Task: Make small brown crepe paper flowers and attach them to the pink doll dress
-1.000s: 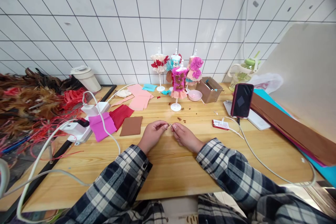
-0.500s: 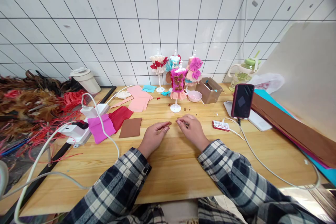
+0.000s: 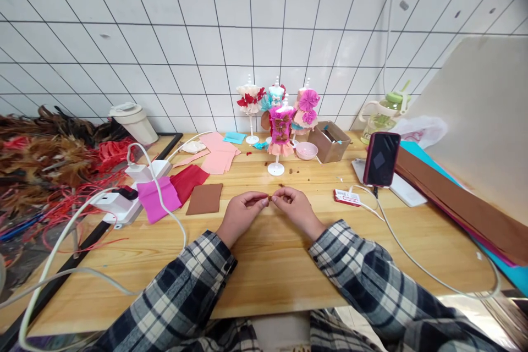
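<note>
Near the middle of the wooden table, my left hand pinches a tiny brown piece between thumb and fingertips. My right hand has its fingertips closed at the same piece, from the right. The two hands' fingertips nearly meet. Just beyond them stands a small dress form in a magenta bodice with brown bows and a peach skirt, on a white round base. Small brown scraps lie near that base. A folded brown sheet rests left of my left hand.
Several dressed forms stand behind, beside a pink bowl and cardboard box. Coloured paper, a power strip and cables lie left. A propped phone, white-and-red box and long brown sheets are right.
My right hand has moved left, and its fingertips have come to the brown piece at my left fingertips. The gap between the hands has narrowed.
</note>
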A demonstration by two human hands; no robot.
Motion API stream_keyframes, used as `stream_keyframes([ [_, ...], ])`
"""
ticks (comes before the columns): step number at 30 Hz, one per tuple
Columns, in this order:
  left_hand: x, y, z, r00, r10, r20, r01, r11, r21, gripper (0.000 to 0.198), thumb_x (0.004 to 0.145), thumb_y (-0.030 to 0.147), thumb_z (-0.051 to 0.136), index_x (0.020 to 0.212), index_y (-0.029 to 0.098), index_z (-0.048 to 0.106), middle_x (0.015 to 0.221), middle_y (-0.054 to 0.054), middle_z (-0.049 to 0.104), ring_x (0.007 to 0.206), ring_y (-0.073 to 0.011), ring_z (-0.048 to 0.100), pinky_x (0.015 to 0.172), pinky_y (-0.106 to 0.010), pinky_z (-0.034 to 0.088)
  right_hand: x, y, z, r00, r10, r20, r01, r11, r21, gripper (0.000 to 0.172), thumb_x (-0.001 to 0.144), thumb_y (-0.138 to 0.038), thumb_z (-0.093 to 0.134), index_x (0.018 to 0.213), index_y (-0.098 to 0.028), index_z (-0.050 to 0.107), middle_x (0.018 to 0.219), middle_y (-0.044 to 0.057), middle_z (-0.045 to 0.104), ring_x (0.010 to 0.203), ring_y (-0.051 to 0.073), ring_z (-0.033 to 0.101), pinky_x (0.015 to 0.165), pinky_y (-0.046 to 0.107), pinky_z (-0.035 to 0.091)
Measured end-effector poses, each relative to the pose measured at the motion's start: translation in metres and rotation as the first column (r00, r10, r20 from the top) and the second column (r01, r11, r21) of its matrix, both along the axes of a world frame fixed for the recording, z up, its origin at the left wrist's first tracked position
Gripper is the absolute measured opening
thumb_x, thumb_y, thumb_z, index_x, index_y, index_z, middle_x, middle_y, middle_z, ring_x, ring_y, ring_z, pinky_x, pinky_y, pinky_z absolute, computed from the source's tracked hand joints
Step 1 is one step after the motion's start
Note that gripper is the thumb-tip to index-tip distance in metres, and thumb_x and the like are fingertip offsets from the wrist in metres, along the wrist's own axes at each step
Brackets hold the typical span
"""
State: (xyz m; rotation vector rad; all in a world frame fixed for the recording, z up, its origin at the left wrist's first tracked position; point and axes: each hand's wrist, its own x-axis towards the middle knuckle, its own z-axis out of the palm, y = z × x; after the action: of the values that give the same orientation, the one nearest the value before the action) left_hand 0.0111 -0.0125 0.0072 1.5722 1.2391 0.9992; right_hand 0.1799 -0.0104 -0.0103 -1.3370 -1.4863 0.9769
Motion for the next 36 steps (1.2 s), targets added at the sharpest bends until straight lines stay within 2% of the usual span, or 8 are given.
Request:
stream_keyframes([
  [5,-0.001,0.003,-0.001,0.999,0.016,0.036,-0.015,1.000,-0.026,0.024,0.068,0.037,0.070,0.080,0.016,0.072,0.084,-0.007,0.074,0.080,-0.0203,0.068,0.079,-0.032,0.053,-0.005,-0.004,0.003,0.993,-0.014,0.117,-0.001,0.992,0.127,0.014,0.073,-0.031,0.061,0.072,-0.017,0.065,0.065,0.000,0.056,0.055,0.010,0.042,0.054,0.024,0.035],
  [8,-0.001,0.004,-0.005,0.985,0.086,0.152,-0.073,0.993,-0.089,0.027,0.067,0.039,0.072,0.080,0.015,0.071,0.085,-0.007,0.074,0.081,-0.0203,0.067,0.080,-0.032,0.052,-0.007,-0.005,0.003,0.998,-0.027,0.063,0.022,0.996,0.090,0.017,0.074,-0.033,0.059,0.073,-0.017,0.063,0.065,-0.001,0.056,0.053,0.010,0.041,0.052,0.024,0.035],
  [11,-0.001,0.006,-0.008,0.964,0.123,0.234,-0.092,0.986,-0.139,0.031,0.065,0.040,0.073,0.083,0.015,0.070,0.088,-0.007,0.074,0.083,-0.0205,0.067,0.081,-0.033,0.052,-0.009,-0.005,0.002,1.000,0.010,0.004,-0.010,1.000,0.018,0.019,0.075,-0.036,0.057,0.075,-0.017,0.061,0.064,-0.001,0.056,0.053,0.010,0.042,0.050,0.024,0.035],
  [16,-0.001,0.005,-0.005,0.985,0.053,0.165,-0.034,0.993,-0.117,0.030,0.065,0.042,0.072,0.078,0.015,0.070,0.081,-0.007,0.073,0.078,-0.0205,0.066,0.077,-0.032,0.052,-0.007,-0.005,0.002,0.997,0.042,-0.063,-0.040,0.999,0.021,0.026,0.076,-0.038,0.059,0.092,-0.018,0.063,0.081,0.002,0.063,0.060,0.010,0.049,0.057,0.023,0.041],
  [20,-0.001,0.003,-0.003,0.988,0.018,0.153,0.000,0.993,-0.118,0.027,0.065,0.041,0.073,0.073,0.015,0.071,0.077,-0.006,0.073,0.076,-0.0193,0.065,0.077,-0.031,0.051,-0.006,-0.003,0.000,0.996,0.054,-0.064,-0.052,0.998,0.023,0.020,0.074,-0.037,0.060,0.077,-0.017,0.062,0.071,0.001,0.061,0.057,0.010,0.046,0.055,0.023,0.039],
  [26,-0.002,0.005,-0.010,0.957,0.058,0.283,0.001,0.979,-0.203,0.031,0.066,0.041,0.073,0.081,0.015,0.069,0.080,-0.006,0.072,0.077,-0.0179,0.065,0.079,-0.031,0.049,-0.008,-0.002,-0.001,0.983,0.025,-0.180,-0.024,1.000,0.008,0.021,0.075,-0.037,0.059,0.077,-0.017,0.059,0.071,0.001,0.060,0.061,0.011,0.050,0.059,0.024,0.040],
  [30,-0.001,0.005,-0.009,0.966,0.005,0.258,0.053,0.975,-0.216,0.035,0.066,0.044,0.072,0.083,0.014,0.068,0.084,-0.006,0.072,0.080,-0.0186,0.065,0.080,-0.031,0.049,-0.007,-0.001,-0.001,0.975,-0.012,-0.220,0.014,1.000,0.008,0.023,0.076,-0.040,0.060,0.078,-0.018,0.059,0.074,0.001,0.061,0.065,0.013,0.052,0.062,0.025,0.043],
  [36,-0.001,0.003,-0.006,0.997,-0.051,0.059,0.060,0.984,-0.169,0.030,0.065,0.043,0.072,0.078,0.015,0.071,0.083,-0.006,0.073,0.080,-0.0201,0.064,0.078,-0.031,0.049,-0.006,-0.001,-0.004,0.983,0.044,-0.178,-0.041,0.999,0.021,0.023,0.076,-0.040,0.060,0.081,-0.017,0.061,0.074,0.001,0.062,0.061,0.011,0.052,0.059,0.024,0.042],
])
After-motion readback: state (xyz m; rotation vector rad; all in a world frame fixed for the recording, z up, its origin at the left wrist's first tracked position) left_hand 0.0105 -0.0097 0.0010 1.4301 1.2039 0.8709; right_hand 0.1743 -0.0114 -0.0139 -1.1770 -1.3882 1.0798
